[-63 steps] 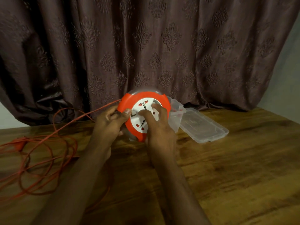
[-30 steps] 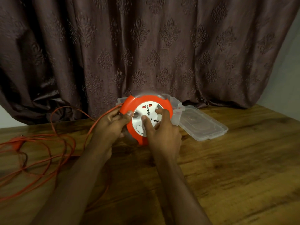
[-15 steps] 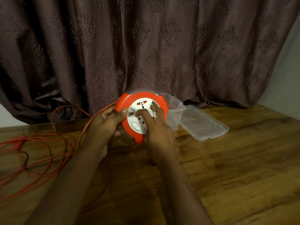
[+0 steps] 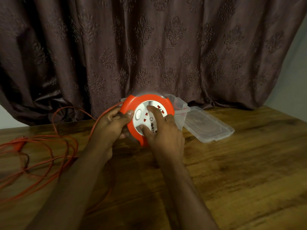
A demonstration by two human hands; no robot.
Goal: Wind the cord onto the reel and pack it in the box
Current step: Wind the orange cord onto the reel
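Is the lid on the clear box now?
No, the lid lies flat on the table beside the open clear box.

Orange reel (image 4: pixel 146 101) upright; cord (image 4: pixel 49 156) loose; box (image 4: pixel 180 112) open.

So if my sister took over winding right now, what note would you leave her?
Left hand grips the orange reel by its rim, with the cord feeding in beside it.
Right hand has its fingers on the reel's white socket face, which turns to wind.
Most of the cord lies in loose loops on the table, to the left.
The clear box sits open behind the reel, its lid flat beside it.
Left to do: wind in the rest, put the reel in the box.
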